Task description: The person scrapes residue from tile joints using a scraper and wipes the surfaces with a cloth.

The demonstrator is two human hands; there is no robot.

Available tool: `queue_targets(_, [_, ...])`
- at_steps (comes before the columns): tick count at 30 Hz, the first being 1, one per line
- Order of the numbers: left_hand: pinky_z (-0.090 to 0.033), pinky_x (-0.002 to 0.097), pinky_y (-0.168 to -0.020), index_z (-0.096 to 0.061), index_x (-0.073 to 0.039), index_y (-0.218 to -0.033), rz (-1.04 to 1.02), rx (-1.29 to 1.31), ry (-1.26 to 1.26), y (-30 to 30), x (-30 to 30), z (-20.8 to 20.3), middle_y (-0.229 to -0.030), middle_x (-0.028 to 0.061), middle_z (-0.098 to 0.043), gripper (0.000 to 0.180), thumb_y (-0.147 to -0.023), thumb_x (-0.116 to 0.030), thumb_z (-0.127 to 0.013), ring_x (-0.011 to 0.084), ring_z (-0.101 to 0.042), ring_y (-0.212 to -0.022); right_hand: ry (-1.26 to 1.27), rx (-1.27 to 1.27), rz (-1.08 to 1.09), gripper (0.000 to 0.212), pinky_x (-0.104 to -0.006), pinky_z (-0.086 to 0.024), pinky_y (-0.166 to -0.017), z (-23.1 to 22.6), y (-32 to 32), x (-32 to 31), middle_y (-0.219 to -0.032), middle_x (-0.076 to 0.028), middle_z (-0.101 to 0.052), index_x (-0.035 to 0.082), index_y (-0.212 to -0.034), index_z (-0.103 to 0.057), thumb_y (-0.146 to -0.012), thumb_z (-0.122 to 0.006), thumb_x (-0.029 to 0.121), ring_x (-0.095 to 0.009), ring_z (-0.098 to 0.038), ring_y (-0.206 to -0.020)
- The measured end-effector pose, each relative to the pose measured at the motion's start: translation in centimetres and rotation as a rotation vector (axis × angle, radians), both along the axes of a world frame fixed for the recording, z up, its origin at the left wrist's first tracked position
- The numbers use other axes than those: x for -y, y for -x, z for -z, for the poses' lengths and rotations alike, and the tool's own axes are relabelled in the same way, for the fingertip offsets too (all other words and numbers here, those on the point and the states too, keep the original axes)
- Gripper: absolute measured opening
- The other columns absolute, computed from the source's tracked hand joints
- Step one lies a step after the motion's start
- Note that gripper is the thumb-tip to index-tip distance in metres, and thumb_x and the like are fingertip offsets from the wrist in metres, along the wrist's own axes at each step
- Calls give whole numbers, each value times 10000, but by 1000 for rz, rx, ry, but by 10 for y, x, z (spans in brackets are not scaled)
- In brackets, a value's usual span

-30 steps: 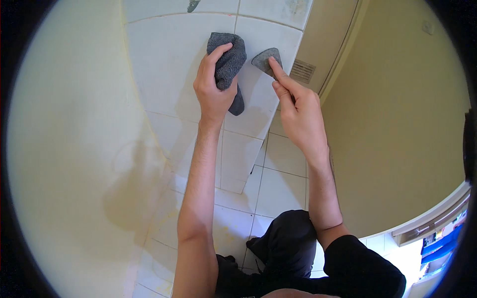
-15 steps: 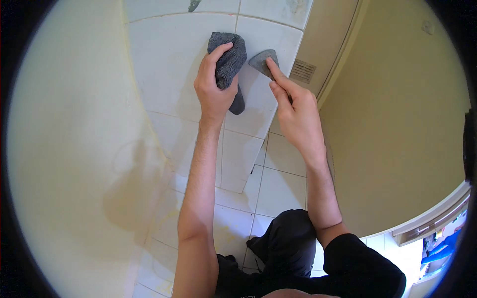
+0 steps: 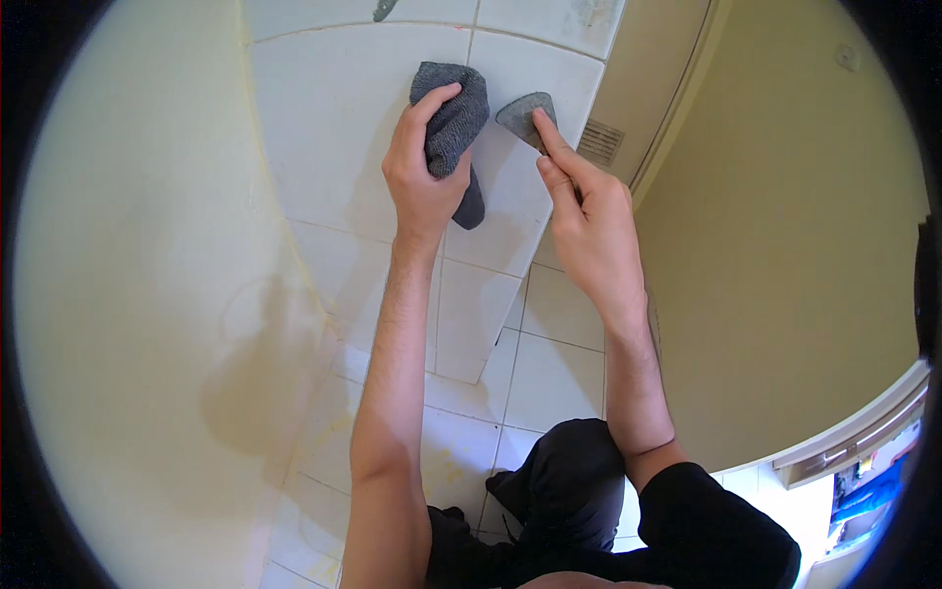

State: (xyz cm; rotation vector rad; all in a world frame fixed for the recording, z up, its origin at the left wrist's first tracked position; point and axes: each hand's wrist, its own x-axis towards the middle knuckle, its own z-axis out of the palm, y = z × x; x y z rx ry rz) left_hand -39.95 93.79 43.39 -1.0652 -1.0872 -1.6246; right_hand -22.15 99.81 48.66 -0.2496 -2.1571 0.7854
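My left hand (image 3: 424,182) is closed round a bunched dark grey cloth (image 3: 453,108), and one end of it hangs below the palm. In my right hand (image 3: 594,221) is a scraper (image 3: 525,116) with a flared grey blade. Its handle is mostly hidden in the grip, while my index finger lies stretched along the blade. The blade is over the white tiled surface (image 3: 343,128), to the right of the cloth and near the tile edge; whether it touches the tile I cannot tell.
A pale wall (image 3: 128,294) rises on the left. To the right stand a beige door panel (image 3: 785,245) and a small vent grille (image 3: 599,143). White floor tiles (image 3: 559,378) with yellowish stains lie below, beside my bent knee (image 3: 574,471). A dark grey patch (image 3: 384,9) marks the far tile.
The scraper and my right hand have shifted very slightly up and to the right. My left hand with the cloth stays almost in place.
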Motion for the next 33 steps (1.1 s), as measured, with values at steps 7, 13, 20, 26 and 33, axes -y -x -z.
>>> queue_targets(7, [-526,330,-930,-610,-30,-1217,4,3,2,2,-1,-1,-1175,117,-665,535,-710,142,-623,229,-660,-1090,5,-5,0,370,-287,-402,-571,0,0,-3,-630,-133,-452,86,-1371,-575,-1006,-519,108,-122,-361,-576])
queue_targets(13, [-522,334,-936,-606,-24,-1222,-10,9,8,2,1,-1,-1179,118,-665,533,-715,138,-635,233,-660,-1091,15,-26,-22,368,-284,-390,-568,4,4,-9,-638,-97,-460,104,-1375,-576,-1011,-523,127,-110,-352,-583])
queue_targets(20, [-520,332,-938,-603,-23,-1227,6,0,3,3,-2,1,-1183,118,-662,545,-708,141,-638,237,-656,-1097,59,-18,-33,371,-278,-395,-570,0,4,-8,-665,-101,-520,109,-1375,-578,-1007,-529,125,-99,-352,-590])
queue_targets(26, [-517,330,-945,-601,-21,-1230,2,-2,12,5,-2,0,-1189,120,-658,549,-707,141,-632,230,-654,-1097,45,-31,-26,369,-277,-393,-555,5,0,-13,-671,-85,-542,113,-1373,-584,-1008,-529,123,-89,-350,-582])
queue_targets(33, [-516,329,-945,-597,-19,-1236,37,22,7,4,-2,-1,-1194,117,-654,553,-707,139,-633,226,-651,-1099,50,-15,-22,366,-272,-395,-560,3,0,-14,-685,-63,-564,114,-1371,-587,-1010,-529,127,-86,-352,-585])
